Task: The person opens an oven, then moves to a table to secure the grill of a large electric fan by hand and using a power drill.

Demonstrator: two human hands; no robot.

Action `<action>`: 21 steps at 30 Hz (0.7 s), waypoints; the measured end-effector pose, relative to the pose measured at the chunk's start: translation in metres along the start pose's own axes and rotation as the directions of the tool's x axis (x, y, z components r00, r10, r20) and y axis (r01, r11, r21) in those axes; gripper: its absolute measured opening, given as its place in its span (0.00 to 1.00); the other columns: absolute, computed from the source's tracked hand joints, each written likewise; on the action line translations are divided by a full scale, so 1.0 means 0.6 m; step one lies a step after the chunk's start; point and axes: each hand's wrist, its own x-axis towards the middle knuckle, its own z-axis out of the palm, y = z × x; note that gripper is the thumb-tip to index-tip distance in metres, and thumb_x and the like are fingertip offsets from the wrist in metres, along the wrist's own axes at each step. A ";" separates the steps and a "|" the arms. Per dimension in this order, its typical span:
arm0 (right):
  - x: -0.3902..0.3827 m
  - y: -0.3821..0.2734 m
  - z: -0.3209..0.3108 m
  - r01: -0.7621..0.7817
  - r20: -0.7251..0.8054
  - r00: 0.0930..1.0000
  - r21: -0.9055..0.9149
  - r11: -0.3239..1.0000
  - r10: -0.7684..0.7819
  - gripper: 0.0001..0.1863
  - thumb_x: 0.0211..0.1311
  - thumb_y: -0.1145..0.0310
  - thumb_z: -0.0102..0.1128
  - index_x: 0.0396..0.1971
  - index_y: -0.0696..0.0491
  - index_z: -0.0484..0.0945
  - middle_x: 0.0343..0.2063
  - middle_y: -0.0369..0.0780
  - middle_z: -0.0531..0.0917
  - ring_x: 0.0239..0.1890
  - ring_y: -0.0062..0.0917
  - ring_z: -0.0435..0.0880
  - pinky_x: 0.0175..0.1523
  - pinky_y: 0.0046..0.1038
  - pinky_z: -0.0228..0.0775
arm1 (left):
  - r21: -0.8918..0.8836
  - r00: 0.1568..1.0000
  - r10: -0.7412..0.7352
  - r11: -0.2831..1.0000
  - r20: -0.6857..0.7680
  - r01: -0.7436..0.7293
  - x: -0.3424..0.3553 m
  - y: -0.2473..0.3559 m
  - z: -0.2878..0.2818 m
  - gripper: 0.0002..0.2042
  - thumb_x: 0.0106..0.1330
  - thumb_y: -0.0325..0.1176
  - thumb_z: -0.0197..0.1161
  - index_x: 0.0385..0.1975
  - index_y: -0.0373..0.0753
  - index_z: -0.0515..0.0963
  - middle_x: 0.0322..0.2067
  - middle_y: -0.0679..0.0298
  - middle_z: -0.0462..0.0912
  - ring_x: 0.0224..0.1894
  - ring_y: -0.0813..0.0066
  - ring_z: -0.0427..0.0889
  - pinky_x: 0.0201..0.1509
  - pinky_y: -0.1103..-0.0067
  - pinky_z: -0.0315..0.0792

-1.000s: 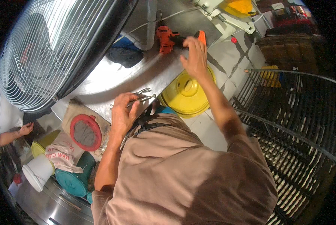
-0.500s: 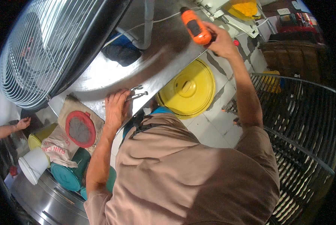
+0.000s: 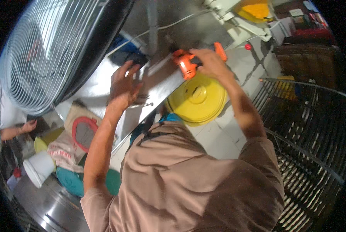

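Observation:
My right hand grips an orange and black cordless drill by its handle, over the near edge of the metal table. The drill's dark chuck points to the far left, and its orange base shows behind my hand. My left hand hovers over the table with its fingers apart and nothing in them. Close by its wrist lies a thin metal piece, too blurred to name. Just beyond my left fingertips is a dark blue and black bundle, perhaps cloth.
A large caged fan fills the far left. Below the table edge stands a yellow round lid. A black slatted rack is on the right. Sacks, a white bucket and another person's hand are at left.
My left hand has lifted off the metal piece and moved away from me, its fingers spreading. My right hand has brought the drill nearer and to the left, turning it to point across the table.

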 end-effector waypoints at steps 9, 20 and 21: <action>0.057 0.015 0.028 0.107 0.015 0.994 -0.048 0.993 -0.106 0.32 0.38 0.76 0.59 0.53 0.56 0.74 0.46 0.50 0.79 0.52 0.45 0.75 0.57 0.40 0.68 | -0.430 0.931 -0.313 0.878 -0.186 0.209 0.072 -0.069 0.022 0.09 0.62 0.29 0.62 0.42 0.36 0.78 0.42 0.54 0.79 0.39 0.56 0.79 0.47 0.73 0.72; 0.062 0.009 0.036 -0.024 0.095 0.995 -0.078 0.997 0.031 0.33 0.40 0.76 0.59 0.55 0.54 0.73 0.47 0.50 0.78 0.53 0.45 0.75 0.58 0.38 0.67 | -0.931 0.759 -0.545 0.268 -0.357 -0.246 -0.026 -0.214 -0.001 0.16 0.69 0.27 0.54 0.55 0.37 0.71 0.55 0.57 0.74 0.58 0.62 0.72 0.68 0.66 0.64; 0.067 0.003 0.040 -0.009 0.084 0.996 -0.070 0.997 0.015 0.34 0.40 0.76 0.59 0.56 0.54 0.73 0.47 0.50 0.78 0.53 0.45 0.75 0.58 0.38 0.67 | -0.762 0.724 -0.459 0.632 -0.515 -0.140 -0.042 -0.252 0.006 0.16 0.69 0.29 0.55 0.55 0.36 0.71 0.55 0.56 0.74 0.58 0.63 0.73 0.68 0.67 0.64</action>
